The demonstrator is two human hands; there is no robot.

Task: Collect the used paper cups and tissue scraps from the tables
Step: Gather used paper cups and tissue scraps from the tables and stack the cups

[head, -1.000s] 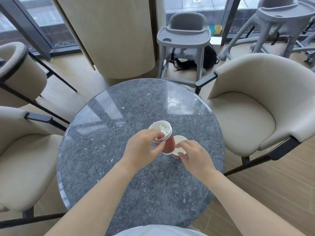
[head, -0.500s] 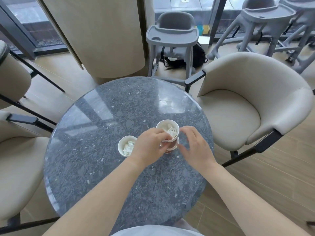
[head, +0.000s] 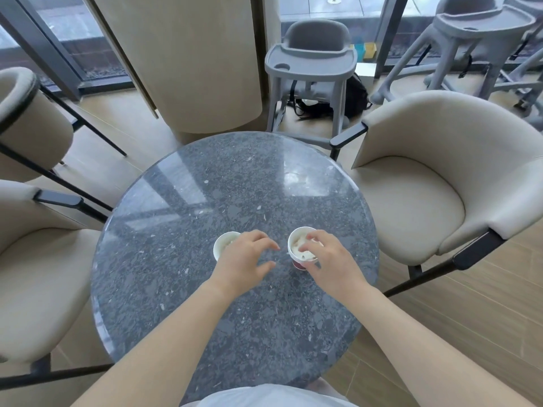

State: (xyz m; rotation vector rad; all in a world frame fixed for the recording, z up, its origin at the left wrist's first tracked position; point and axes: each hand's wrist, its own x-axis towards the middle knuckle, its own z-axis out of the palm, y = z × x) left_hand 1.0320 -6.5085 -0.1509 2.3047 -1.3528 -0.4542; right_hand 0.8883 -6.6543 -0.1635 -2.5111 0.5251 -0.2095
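The round table [head: 205, 201] showed bare stone toward every edge, with armchairs [head: 411, 207] close against its rim. Half a second earlier the left hand [head: 244, 262] held the red cup [head: 298, 263] near the table's middle. Now the right hand [head: 335, 262] curled over that cup's rim, gripping it, while the left hovered slack-fingered and empty, partly over the white cup [head: 224, 245] nearby.

Two paper cups stand upright and apart on the round grey speckled table [head: 235, 186], the left cup [head: 222, 245] white inside, partly hidden, with pale tissue showing in it, and the red-walled right cup [head: 299, 264] stuffed with crumpled white tissue [head: 303, 254].
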